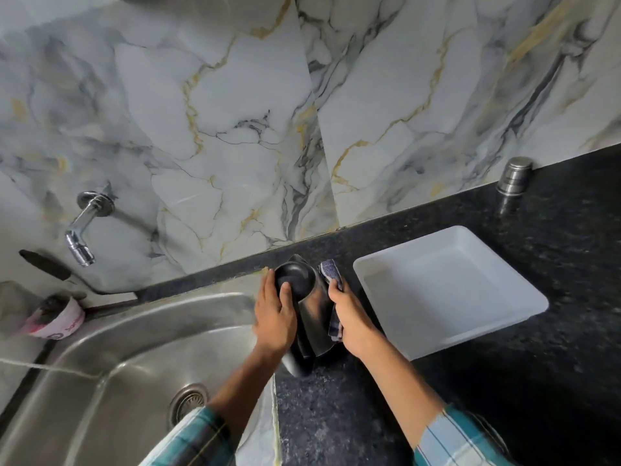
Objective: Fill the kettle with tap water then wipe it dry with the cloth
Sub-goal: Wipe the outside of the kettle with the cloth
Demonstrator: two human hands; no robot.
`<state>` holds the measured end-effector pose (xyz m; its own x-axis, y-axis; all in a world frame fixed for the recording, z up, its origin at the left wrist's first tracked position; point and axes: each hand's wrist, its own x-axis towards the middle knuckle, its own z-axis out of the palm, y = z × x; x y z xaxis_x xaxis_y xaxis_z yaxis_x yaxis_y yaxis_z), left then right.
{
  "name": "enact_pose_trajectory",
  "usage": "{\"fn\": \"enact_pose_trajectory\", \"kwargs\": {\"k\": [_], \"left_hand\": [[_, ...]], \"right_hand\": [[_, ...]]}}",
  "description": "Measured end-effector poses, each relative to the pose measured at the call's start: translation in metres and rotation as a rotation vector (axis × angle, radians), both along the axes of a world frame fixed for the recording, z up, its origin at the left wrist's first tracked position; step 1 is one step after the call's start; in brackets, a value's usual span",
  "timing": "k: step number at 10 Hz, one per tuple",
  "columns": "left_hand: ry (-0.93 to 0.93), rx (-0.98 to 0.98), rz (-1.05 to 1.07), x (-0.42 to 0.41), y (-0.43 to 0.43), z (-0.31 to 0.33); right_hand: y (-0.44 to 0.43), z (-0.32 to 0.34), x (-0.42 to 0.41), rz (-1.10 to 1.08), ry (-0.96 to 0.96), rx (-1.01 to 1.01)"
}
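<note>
The steel kettle point(314, 326) with a black lid stands upright on the dark granite counter, just right of the sink. My left hand point(274, 314) lies on its lid and left side, holding it steady. My right hand point(353, 317) presses a blue patterned cloth point(331, 272) against the kettle's right side; the cloth shows above and below my fingers. The chrome tap point(80, 237) juts from the marble wall at the left, above the sink, with no water running.
The steel sink point(134, 341) with its drain point(188, 400) fills the lower left. A white square tray point(447, 287) sits right of the kettle. A small steel canister point(514, 176) stands by the wall at the far right. A pink cup point(55, 322) rests left of the sink.
</note>
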<state>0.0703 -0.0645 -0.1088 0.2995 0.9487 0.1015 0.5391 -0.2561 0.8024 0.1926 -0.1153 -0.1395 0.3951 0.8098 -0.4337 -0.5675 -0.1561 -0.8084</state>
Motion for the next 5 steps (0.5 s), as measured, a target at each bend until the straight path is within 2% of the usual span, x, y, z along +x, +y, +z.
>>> {"fn": "enact_pose_trajectory", "kwargs": {"k": [1,2,3,4,5], "left_hand": [[0.027,-0.004,0.022,0.002,-0.003,0.001],[0.064,-0.044,0.088,0.007,-0.01,0.005],[0.054,-0.088,0.112,0.01,-0.015,0.008],[0.116,-0.147,0.087,0.011,-0.018,0.012],[0.242,-0.048,0.032,-0.004,-0.009,0.013]], "right_hand": [[-0.006,0.016,0.005,-0.006,0.056,0.012],[-0.02,0.043,0.046,0.008,0.125,0.024],[-0.036,0.055,0.084,-0.014,0.036,-0.028],[-0.06,0.042,0.135,0.009,-0.137,-0.247],[-0.085,0.005,0.153,0.153,-0.637,-0.641]]}}
